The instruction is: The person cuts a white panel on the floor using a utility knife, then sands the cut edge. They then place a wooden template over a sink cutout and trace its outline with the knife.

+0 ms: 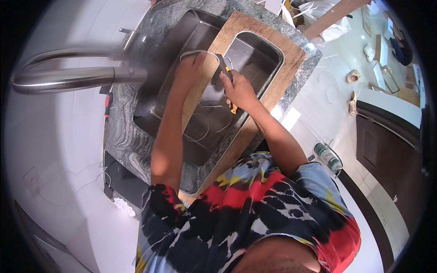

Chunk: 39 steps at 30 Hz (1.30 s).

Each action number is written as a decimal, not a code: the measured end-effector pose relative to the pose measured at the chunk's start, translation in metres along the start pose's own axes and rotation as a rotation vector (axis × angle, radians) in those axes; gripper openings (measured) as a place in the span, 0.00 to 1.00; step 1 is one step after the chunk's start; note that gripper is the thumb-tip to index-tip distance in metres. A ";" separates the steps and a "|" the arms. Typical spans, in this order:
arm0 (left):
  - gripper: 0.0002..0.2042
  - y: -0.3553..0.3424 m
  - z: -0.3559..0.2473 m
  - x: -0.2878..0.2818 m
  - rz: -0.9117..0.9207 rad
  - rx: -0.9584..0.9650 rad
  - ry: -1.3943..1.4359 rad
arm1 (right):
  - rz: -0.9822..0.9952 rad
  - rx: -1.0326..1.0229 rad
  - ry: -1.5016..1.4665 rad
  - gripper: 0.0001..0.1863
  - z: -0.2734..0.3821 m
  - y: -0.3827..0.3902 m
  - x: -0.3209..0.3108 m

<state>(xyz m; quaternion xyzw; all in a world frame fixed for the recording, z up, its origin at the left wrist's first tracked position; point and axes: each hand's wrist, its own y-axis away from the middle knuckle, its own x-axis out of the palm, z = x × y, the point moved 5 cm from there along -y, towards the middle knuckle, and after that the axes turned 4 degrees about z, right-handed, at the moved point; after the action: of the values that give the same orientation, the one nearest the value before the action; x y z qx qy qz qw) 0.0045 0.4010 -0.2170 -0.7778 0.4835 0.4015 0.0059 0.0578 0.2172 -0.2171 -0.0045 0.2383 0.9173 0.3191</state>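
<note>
A wooden board [297, 57] with a large rounded cutout lies across the dark sink [200, 23]; a thin white edging follows the rim of the cutout. My right hand [240, 92] is over the opening, closed around a yellow-and-black handled cutting tool [229, 73]. The tool's dark head points at the board's left side, and its exact kind is unclear. My left hand [188, 72] is beside that side, over the sink, with fingers curled at a thin white strip [199, 51]. The strip arcs from there toward the tool. Its fingertips are partly hidden.
White strip offcuts [207, 129] lie in the sink. A chrome faucet [68, 78] reaches in from the left. On the grey stone counter [125, 136] lies a red-handled screwdriver [108, 105]. The floor at right holds sandals [353, 76] and a green cylinder [327, 155].
</note>
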 end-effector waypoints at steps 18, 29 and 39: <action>0.21 -0.002 -0.069 0.007 -0.297 0.213 -0.004 | -0.089 0.044 -0.288 0.21 -0.006 -0.043 -0.057; 0.19 -0.052 -0.078 0.033 -0.377 0.149 0.064 | -0.046 0.105 -0.083 0.21 0.011 -0.024 -0.042; 0.13 -0.049 -0.071 0.015 -0.374 0.417 -0.184 | -0.012 0.090 -0.128 0.21 0.004 -0.023 -0.039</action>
<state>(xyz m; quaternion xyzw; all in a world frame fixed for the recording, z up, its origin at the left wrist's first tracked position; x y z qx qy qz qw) 0.0887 0.3877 -0.1964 -0.7958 0.4011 0.3543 0.2833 0.1029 0.2120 -0.2174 0.0668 0.2582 0.9021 0.3392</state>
